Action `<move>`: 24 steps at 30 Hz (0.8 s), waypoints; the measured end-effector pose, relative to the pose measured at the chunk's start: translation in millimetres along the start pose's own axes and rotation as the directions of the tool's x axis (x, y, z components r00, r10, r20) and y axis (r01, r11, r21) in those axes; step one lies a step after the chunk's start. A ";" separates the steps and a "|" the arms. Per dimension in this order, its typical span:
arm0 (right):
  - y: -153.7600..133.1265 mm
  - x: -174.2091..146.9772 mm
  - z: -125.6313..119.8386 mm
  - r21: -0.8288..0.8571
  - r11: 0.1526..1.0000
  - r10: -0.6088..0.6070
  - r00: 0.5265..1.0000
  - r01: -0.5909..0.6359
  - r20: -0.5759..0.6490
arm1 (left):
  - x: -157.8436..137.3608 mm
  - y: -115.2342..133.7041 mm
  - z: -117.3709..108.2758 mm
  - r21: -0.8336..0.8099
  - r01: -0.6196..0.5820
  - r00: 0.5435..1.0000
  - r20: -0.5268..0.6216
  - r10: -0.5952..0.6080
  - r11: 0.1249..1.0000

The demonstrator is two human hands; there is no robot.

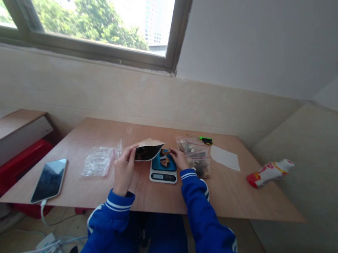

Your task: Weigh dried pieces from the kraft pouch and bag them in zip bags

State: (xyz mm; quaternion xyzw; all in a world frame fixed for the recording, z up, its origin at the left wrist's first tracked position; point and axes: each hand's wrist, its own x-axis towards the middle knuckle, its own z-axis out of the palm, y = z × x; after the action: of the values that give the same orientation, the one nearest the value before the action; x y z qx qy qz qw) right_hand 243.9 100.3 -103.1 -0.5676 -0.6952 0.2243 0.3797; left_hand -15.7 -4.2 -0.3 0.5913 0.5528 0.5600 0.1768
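My left hand [125, 164] grips a tan paper pouch [150, 141] by its left side. The pouch is tilted, with its mouth open and its dark inside facing me. Just to its right, a small white kitchen scale [163, 178] with a blue top carries several brown dried pieces [164, 161]. My right hand [179, 159] reaches over the scale's right edge, thumb and finger pinched at one of these pieces. The scale's display is too small to read.
Clear bags of dried pieces [203, 163] lie right of the scale, near white paper [225, 157] and a green-black tool [206, 140]. A bottle [269, 173] rests at the right. Clear plastic bags [98, 162] and a phone [50, 179] on a cable lie left.
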 end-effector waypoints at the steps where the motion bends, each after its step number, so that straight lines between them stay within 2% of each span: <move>1: 0.5 0.5 0.9 -0.002 1.000 -0.001 1.000 0.001 0.014 | -0.4 0.0 -0.4 0.000 -0.003 1.000 0.002 0.003 1.000; 7: 4.3 -17.0 2.5 0.007 1.000 -0.021 0.998 0.021 0.054 | -0.6 0.6 -1.3 -0.002 -0.004 1.000 0.008 0.004 1.000; 11: -5.5 -29.3 -6.5 -0.003 1.000 -0.020 0.999 0.020 0.034 | -1.6 3.0 1.2 -0.005 0.000 0.999 0.032 0.000 1.000; 15: -46.8 -29.6 -31.2 0.031 0.998 -0.060 0.995 0.063 -0.084 | -2.4 5.5 3.3 0.011 0.014 0.999 0.045 -0.014 1.000; 17: -81.7 -28.3 -47.3 0.174 0.973 -0.131 0.984 0.151 -0.121 | -2.9 6.4 4.9 0.023 0.017 0.999 0.044 -0.018 1.000; 19: -121.0 -27.4 -62.4 0.320 0.920 -0.245 0.969 0.225 0.025 | -3.9 7.4 7.5 0.033 0.015 0.999 0.042 -0.016 0.999; 20: -139.8 -26.9 -68.5 0.345 0.904 -0.311 0.942 0.253 0.125 | -4.7 7.9 9.0 0.035 0.012 0.999 0.044 -0.014 0.999; 22: -171.0 -25.3 -76.4 0.281 0.893 -0.418 0.878 0.351 0.234 | -6.4 9.0 12.2 0.033 0.002 0.999 0.050 -0.004 0.999; 24: -189.1 -22.1 -76.6 0.235 0.882 -0.468 0.818 0.409 0.335 | -7.7 10.2 15.1 0.021 -0.009 0.998 0.060 0.008 1.000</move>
State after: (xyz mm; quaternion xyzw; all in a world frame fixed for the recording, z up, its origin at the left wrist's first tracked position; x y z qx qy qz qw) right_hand 188.3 21.7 78.2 -0.3065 -0.8483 0.2891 0.3206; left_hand 3.8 -7.9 -0.1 0.6119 0.5508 0.5369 0.1844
